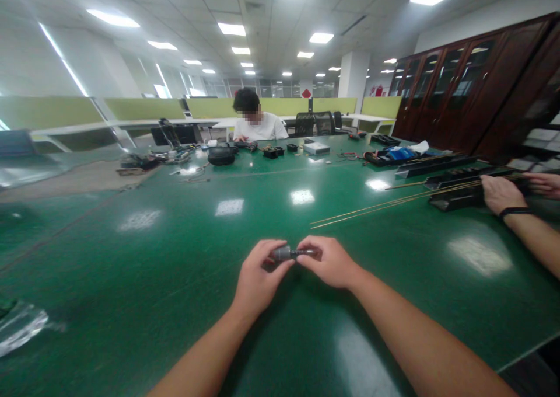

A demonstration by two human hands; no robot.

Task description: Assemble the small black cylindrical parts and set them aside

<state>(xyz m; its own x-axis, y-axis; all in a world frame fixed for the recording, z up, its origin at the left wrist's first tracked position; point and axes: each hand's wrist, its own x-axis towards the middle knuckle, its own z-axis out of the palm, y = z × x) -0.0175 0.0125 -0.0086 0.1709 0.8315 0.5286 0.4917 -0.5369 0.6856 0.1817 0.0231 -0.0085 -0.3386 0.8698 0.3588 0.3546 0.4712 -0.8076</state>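
Observation:
Between my two hands, just above the green table, is a small dark grey cylindrical part (283, 253) with a thin dark shaft (299, 252) pointing right. Thumb and fingers of my left hand (259, 271) are closed around the thick cylinder. My right hand (329, 261) pinches the thin shaft, its fingers hiding part of it. The shaft looks ridged or stepped, but its exact kind is too small to tell. Both parts lie in one line, roughly level; whether they are joined I cannot tell.
At the right, another person's hand (503, 195) rests by black channel-shaped pieces (455, 197); long thin brass-coloured rods (371, 211) reach toward my right hand. A seated person (261, 122) works across the green table (175, 303). A clear plastic bag (21, 330) lies left.

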